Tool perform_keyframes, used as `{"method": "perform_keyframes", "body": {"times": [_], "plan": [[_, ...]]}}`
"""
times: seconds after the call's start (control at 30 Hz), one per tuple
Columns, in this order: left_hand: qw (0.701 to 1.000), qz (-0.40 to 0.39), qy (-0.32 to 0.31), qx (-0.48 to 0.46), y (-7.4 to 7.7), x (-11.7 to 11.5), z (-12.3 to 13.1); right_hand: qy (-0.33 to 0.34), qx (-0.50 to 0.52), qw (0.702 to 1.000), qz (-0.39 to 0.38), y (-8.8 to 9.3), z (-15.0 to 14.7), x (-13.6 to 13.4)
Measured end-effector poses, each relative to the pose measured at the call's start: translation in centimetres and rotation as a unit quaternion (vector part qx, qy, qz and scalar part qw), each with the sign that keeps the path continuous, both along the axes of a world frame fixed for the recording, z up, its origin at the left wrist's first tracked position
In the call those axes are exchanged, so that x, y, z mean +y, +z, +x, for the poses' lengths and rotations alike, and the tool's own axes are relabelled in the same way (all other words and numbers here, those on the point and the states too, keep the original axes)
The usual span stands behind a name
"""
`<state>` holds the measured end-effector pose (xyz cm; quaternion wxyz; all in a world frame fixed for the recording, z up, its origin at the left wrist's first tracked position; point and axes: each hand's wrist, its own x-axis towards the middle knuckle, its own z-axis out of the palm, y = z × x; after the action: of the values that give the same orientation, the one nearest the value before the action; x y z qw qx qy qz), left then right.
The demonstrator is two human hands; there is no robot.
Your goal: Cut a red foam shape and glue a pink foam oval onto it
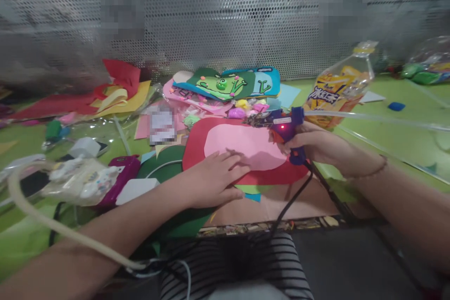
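Observation:
My left hand [211, 180] lies flat with its fingers spread on a pink rounded sheet [242, 143] and the larger red sheet [195, 150] under it. My right hand [311, 143] is wrapped round a dark blue glue gun [293, 124] with a lit red light and a glue stick out of its back. The gun's nozzle points left, over the upper right part of the pink sheet. A black cord [293, 201] runs down from the gun. The tip of the nozzle is blurred.
Behind the sheets are a decorated green and blue cutout [228, 85] and small colourful lumps. A large plastic bottle [339, 86] stands at the right. To the left lie a magenta box [126, 168], a white charger [137, 190], red paper [52, 105] and a curved cream tube [70, 232].

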<state>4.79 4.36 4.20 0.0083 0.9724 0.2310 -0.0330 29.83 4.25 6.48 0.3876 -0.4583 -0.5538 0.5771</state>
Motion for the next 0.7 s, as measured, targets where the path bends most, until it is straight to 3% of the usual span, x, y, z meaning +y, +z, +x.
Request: {"method": "perform_keyframes", "body": {"times": [0.17,0.47,0.57,0.7], "plan": [[1.000,-0.004,0.006,0.014,-0.3,0.1,-0.1,0.075,0.017,0.997,-0.030,0.7,-0.1,-0.7],[1.000,0.012,-0.010,0.017,-0.5,0.3,-0.3,0.207,-0.067,0.975,0.042,0.3,1.2,0.1],[0.999,0.025,-0.019,0.012,-0.7,0.5,-0.4,0.218,-0.073,0.971,0.066,0.3,1.2,0.1],[0.999,0.029,-0.022,0.008,-0.8,0.7,-0.4,0.183,-0.035,0.980,0.066,0.8,0.4,-0.4]]}}
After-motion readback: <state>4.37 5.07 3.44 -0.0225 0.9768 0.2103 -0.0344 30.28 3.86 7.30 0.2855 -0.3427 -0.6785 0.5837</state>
